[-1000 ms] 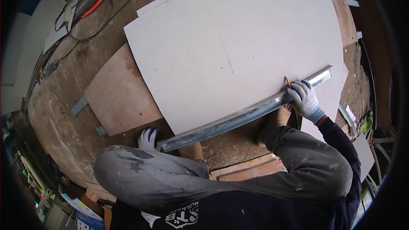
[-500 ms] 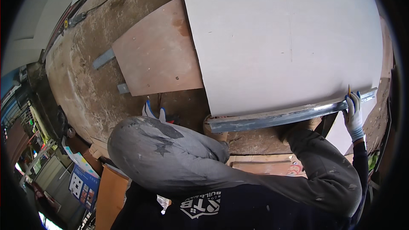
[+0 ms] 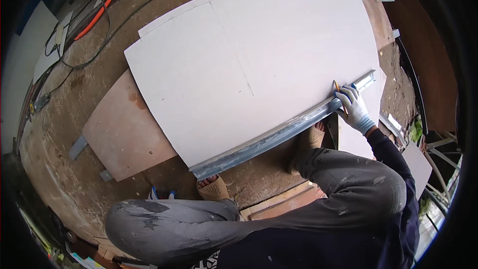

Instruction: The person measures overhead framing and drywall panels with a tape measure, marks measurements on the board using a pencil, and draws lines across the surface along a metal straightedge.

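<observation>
My right hand [image 3: 354, 105], in a white glove with blue fingertips, is closed round a grey metal channel [image 3: 269, 137] near its far right end. A yellow pencil [image 3: 337, 85] sticks up from between the same fingers. The channel lies along the near edge of a large white board [image 3: 249, 69], which bears faint pencil lines. Most of my left hand [image 3: 154, 193] is hidden behind my left knee. Only a few gloved fingertips show there, apart and with nothing seen in them, close to the brown ground.
A pinkish board [image 3: 127, 127] sticks out from under the white board at left, on metal pieces. My sandalled feet [image 3: 213, 188] stand just inside the channel. A dark cable [image 3: 107, 45] and an orange hose [image 3: 107, 5] lie at the far left. Wooden pieces [image 3: 284, 201] lie between my legs.
The view has turned to the right, so the white board and channel appear slanted. My right hand stays on the channel with the pencil. Less of my left hand shows past the knee.
</observation>
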{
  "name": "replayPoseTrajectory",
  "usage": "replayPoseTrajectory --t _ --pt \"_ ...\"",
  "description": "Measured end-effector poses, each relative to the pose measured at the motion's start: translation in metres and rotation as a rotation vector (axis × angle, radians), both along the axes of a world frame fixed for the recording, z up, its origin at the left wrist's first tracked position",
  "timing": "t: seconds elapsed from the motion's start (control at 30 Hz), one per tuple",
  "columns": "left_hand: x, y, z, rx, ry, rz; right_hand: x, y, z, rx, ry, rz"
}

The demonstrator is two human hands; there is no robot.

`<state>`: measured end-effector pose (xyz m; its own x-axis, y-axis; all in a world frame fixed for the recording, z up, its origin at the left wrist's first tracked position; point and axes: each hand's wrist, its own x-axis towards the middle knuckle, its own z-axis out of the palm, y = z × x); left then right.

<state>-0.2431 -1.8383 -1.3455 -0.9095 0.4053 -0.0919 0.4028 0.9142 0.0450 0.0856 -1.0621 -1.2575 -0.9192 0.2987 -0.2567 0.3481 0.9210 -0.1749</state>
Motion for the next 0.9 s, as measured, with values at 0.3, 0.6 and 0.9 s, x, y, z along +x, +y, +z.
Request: replayPoseTrajectory --t 0.3,0.6,0.9 --pt "-0.041 0.007 0.018 0.177 -0.199 0.471 -0.006 -0.004 0.027 -0.056 0.01 0.003" --pt "-0.166 0.029 0.173 1.338 -0.575 1.134 -0.075 -0.02 0.09 -0.087 0.379 -0.278" --pt "-0.209 0.407 0.275 1.199 -1.267 0.213 -0.216 -0.06 0.154 -0.586 0.506 -0.114"
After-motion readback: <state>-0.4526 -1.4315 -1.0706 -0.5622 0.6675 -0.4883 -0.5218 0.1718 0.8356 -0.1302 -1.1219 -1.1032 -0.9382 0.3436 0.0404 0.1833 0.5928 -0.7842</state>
